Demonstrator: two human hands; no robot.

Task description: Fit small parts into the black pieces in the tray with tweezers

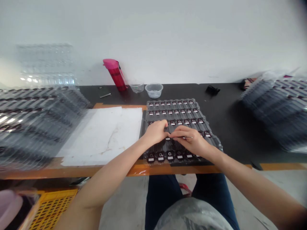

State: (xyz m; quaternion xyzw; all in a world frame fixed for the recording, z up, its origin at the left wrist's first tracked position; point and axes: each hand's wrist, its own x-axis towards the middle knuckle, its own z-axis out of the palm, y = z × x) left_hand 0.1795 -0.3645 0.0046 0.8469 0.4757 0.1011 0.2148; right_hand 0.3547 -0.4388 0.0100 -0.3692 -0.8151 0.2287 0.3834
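A clear plastic tray holds rows of small black parts, each with a ring mark and a white label. My left hand reaches over the tray's middle, thumb and forefinger curled close together. From the other side my right hand comes in, its fingers pinched, its tips nearly meeting my left thumb above one part. Whatever lies between the fingertips is too small and hidden to make out. A thin shiny line shows across the right fingers; I cannot tell whether it is a ring or a tool.
Stacks of filled clear trays stand left and right. White paper sheets lie beside the tray. Behind are a pink bottle, a plastic bowl, a clear cup and a black object. A yellow crate sits below.
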